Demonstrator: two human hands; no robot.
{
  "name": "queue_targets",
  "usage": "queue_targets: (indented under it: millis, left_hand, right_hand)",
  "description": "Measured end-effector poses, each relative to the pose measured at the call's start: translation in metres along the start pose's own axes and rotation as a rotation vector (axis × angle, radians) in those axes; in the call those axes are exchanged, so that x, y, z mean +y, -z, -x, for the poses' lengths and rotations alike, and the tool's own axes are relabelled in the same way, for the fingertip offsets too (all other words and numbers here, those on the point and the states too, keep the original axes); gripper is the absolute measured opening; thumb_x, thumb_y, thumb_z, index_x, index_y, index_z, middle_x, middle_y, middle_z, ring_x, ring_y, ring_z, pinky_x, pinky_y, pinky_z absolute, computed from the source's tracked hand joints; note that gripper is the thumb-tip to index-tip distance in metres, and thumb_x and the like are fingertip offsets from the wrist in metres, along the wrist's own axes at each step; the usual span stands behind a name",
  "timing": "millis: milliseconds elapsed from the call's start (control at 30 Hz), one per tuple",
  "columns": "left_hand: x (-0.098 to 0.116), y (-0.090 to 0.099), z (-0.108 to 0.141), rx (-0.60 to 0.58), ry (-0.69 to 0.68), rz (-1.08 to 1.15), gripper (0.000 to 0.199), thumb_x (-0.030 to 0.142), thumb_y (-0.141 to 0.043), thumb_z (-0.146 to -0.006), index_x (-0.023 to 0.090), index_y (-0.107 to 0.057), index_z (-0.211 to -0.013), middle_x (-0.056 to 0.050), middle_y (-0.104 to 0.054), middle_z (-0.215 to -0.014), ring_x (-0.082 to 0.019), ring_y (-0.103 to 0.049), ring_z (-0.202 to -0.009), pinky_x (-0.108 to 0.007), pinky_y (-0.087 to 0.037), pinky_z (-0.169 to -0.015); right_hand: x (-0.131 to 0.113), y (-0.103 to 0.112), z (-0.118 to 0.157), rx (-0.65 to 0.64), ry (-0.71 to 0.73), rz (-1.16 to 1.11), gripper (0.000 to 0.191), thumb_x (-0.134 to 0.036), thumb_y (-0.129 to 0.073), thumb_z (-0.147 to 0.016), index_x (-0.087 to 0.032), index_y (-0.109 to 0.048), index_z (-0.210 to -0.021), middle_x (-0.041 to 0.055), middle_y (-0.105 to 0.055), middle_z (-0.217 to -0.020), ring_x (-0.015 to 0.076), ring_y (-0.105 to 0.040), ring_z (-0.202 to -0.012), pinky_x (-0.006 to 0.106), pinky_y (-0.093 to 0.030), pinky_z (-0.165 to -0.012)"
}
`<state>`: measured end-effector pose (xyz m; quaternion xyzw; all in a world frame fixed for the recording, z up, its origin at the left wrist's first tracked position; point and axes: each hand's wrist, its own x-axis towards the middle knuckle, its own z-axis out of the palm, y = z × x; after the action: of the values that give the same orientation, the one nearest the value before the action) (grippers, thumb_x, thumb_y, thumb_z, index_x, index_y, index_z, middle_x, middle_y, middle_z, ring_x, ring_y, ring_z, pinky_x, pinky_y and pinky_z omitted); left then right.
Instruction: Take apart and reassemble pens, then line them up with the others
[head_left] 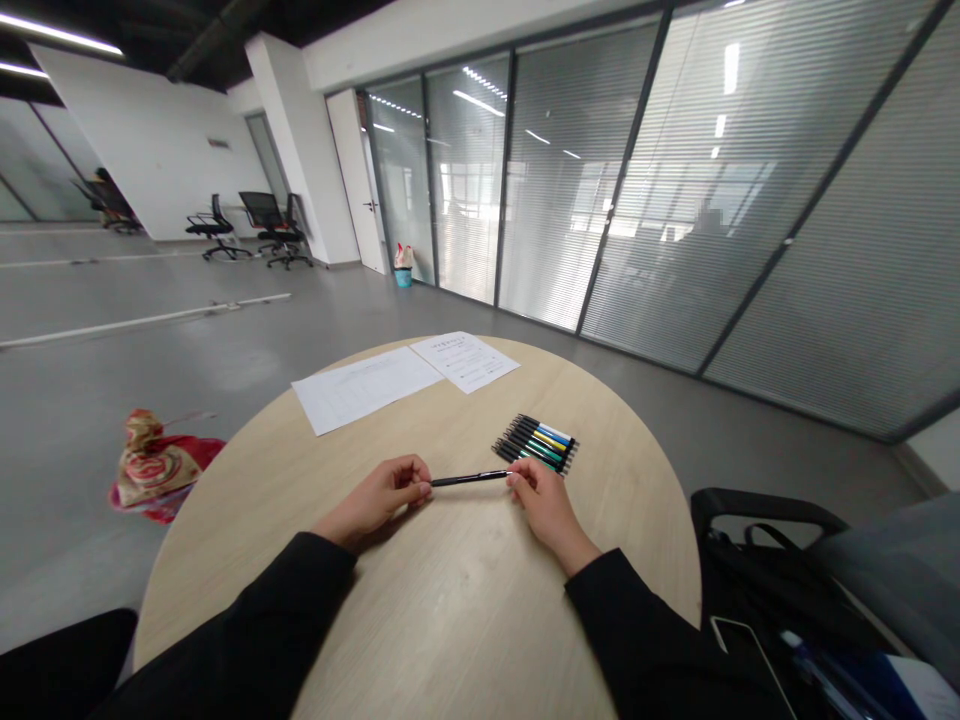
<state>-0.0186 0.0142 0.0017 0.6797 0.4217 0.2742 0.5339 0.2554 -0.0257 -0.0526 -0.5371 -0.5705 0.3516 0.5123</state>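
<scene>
A black pen (471, 479) is held level just over the round wooden table (465, 590), one end in each hand. My left hand (386, 497) pinches its left end between thumb and fingers. At the other end, my right hand (547, 502) grips the tip with thumb and forefinger. Right behind my right hand lies a row of several pens (536, 442) side by side, mostly black with white, blue, yellow and green parts. My right hand hides the row's near edge.
Two printed paper sheets (367, 387) lie at the table's far side. To the right stands a black chair (765, 510) with a phone (742, 645) and other items on it. A red and gold cloth bundle (154, 465) sits on the floor at left.
</scene>
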Motion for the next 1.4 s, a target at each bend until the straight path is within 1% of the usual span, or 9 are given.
queue_targets:
  millis: [133,333,500,633,767,933,1233,1400]
  left_hand:
    - [-0.001,0.0,0.0,-0.009,0.015,0.015,0.024,0.038,-0.07,-0.081,0.017,-0.057,-0.082,0.002,-0.059,-0.067,-0.012,-0.05,-0.061,-0.025,-0.034,-0.059]
    - [0.004,-0.003,0.002,0.007,-0.004,0.03,0.024,0.037,-0.07,-0.079,0.017,-0.056,-0.08,0.002,-0.058,-0.066,-0.012,-0.049,-0.061,-0.026,-0.034,-0.061]
    - [0.007,-0.003,0.003,0.011,0.002,0.022,0.024,0.037,-0.07,-0.08,0.017,-0.056,-0.08,0.002,-0.058,-0.066,-0.012,-0.049,-0.062,-0.026,-0.034,-0.061]
    - [0.005,-0.003,0.002,0.01,0.0,0.026,0.024,0.037,-0.07,-0.079,0.017,-0.056,-0.08,0.002,-0.058,-0.066,-0.012,-0.049,-0.061,-0.026,-0.034,-0.06]
    - [0.002,-0.002,0.0,0.002,-0.012,0.025,0.025,0.038,-0.07,-0.079,0.018,-0.055,-0.079,0.002,-0.057,-0.065,-0.012,-0.048,-0.061,-0.025,-0.034,-0.06]
    - [0.003,-0.002,0.001,0.006,-0.002,-0.014,0.027,0.041,-0.069,-0.08,0.018,-0.055,-0.08,0.002,-0.057,-0.066,-0.013,-0.05,-0.062,-0.026,-0.036,-0.061]
    - [0.005,-0.003,0.002,0.012,-0.012,0.043,0.023,0.036,-0.069,-0.081,0.017,-0.056,-0.08,0.002,-0.057,-0.066,-0.012,-0.048,-0.062,-0.026,-0.034,-0.061]
    - [0.005,-0.002,0.001,0.009,-0.01,0.046,0.024,0.036,-0.07,-0.082,0.017,-0.056,-0.08,0.002,-0.057,-0.066,-0.012,-0.049,-0.062,-0.026,-0.034,-0.061]
  right_hand:
    - [0.0,0.001,0.0,0.001,0.014,0.03,0.019,-0.034,-0.056,-0.088,-0.017,-0.065,-0.092,0.0011,-0.065,-0.073,0.0163,-0.059,-0.064,0.026,-0.044,-0.06]
    - [-0.002,0.001,0.001,-0.007,0.019,0.057,0.019,-0.033,-0.054,-0.089,-0.018,-0.065,-0.092,0.0,-0.062,-0.069,0.0165,-0.058,-0.063,0.026,-0.042,-0.059]
    - [-0.006,0.002,0.002,-0.018,0.029,0.076,0.019,-0.033,-0.052,-0.091,-0.018,-0.064,-0.09,0.0006,-0.063,-0.073,0.0162,-0.058,-0.063,0.026,-0.043,-0.059]
    - [-0.006,0.002,0.003,-0.009,0.046,0.124,0.019,-0.034,-0.051,-0.092,-0.019,-0.063,-0.089,0.0013,-0.063,-0.075,0.0166,-0.058,-0.067,0.026,-0.043,-0.062]
    - [-0.007,0.002,0.003,-0.007,0.063,0.169,0.02,-0.034,-0.05,-0.093,-0.019,-0.062,-0.087,0.0012,-0.063,-0.074,0.0169,-0.058,-0.068,0.026,-0.042,-0.063]
    - [-0.01,0.003,0.004,-0.009,0.077,0.188,0.02,-0.034,-0.05,-0.094,-0.02,-0.061,-0.085,0.0015,-0.063,-0.075,0.0174,-0.058,-0.069,0.027,-0.042,-0.064]
    - [-0.017,0.002,0.006,-0.007,0.114,0.211,0.021,-0.031,-0.047,-0.096,-0.02,-0.058,-0.082,0.0015,-0.063,-0.074,0.0174,-0.056,-0.069,0.027,-0.039,-0.065]
    - [-0.019,0.003,0.007,-0.018,0.125,0.23,0.022,-0.031,-0.046,-0.097,-0.02,-0.057,-0.081,0.0013,-0.062,-0.072,0.0178,-0.056,-0.069,0.027,-0.038,-0.064]
